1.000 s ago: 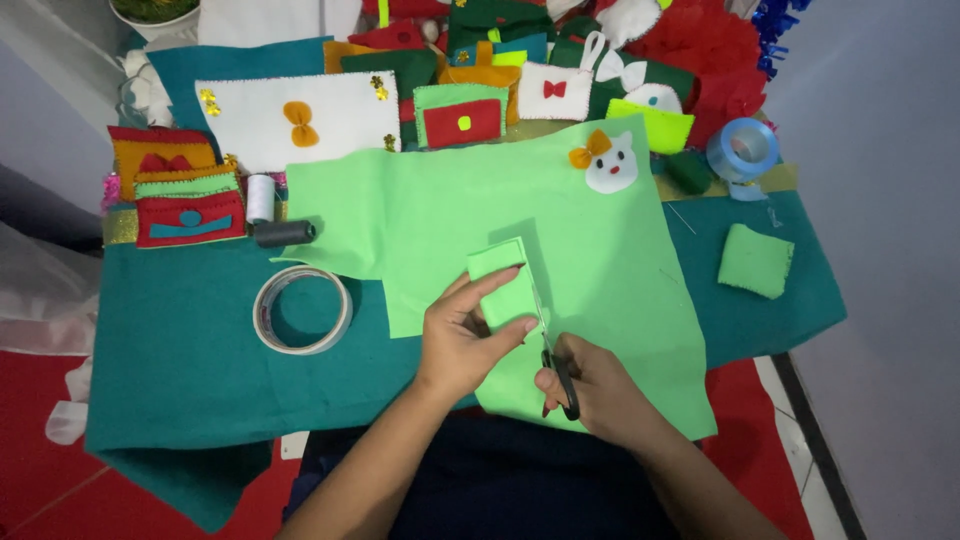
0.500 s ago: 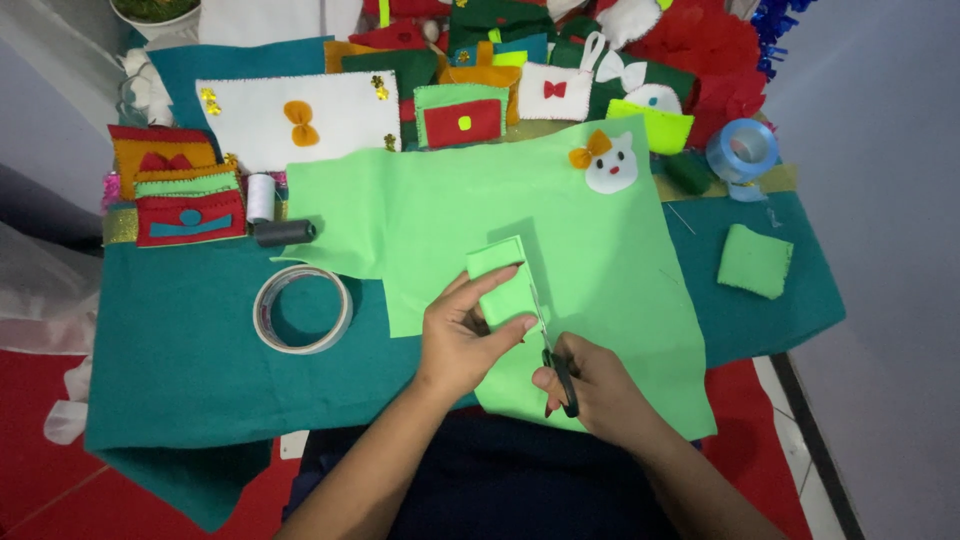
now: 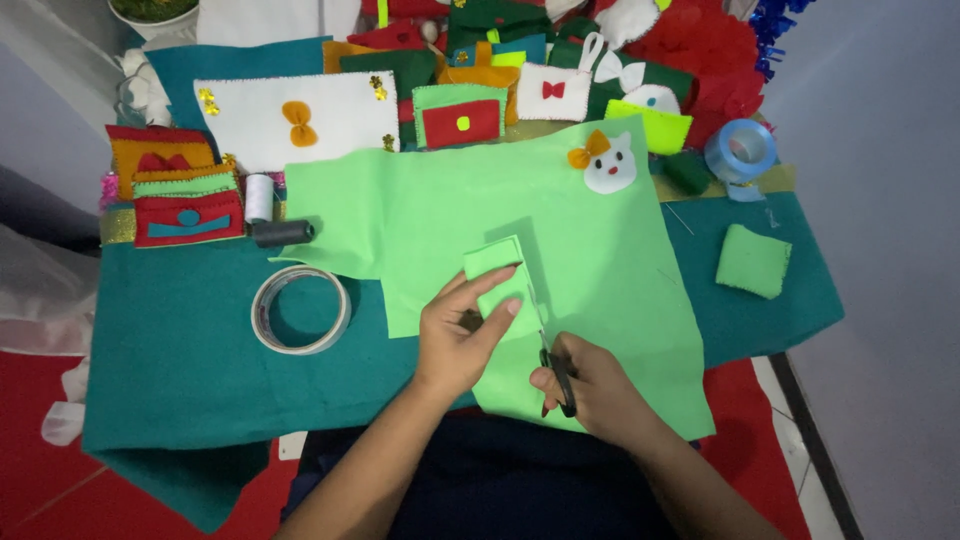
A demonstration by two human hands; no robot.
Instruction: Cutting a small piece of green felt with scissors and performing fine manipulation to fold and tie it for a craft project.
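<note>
Light-green felt (image 3: pixel 590 250) lies spread over the middle of a teal cloth (image 3: pixel 180 350) that covers the work surface, its near edge reaching the person's lap. The left hand (image 3: pixel 462 335) pinches a folded flap of green felt (image 3: pixel 498 280), thumb under and fingers flat on top. The right hand (image 3: pixel 590 385) is closed round the black handles of scissors (image 3: pixel 552 360); the blades are mostly hidden at the flap's edge, so whether they are apart cannot be told. A white cat face with an orange bow (image 3: pixel 605 163) sits on the sheet's far right corner. A small green felt square (image 3: pixel 752 260) rests apart at right, below a blue tape roll (image 3: pixel 742 150). A pale tape ring (image 3: pixel 300 310), a black spool (image 3: pixel 280 233) and a white spool (image 3: pixel 259 197) lie at left. Red, orange and green felt pouches (image 3: pixel 175 185) are stacked beyond, and further pieces at the top are cut off by the frame.
</note>
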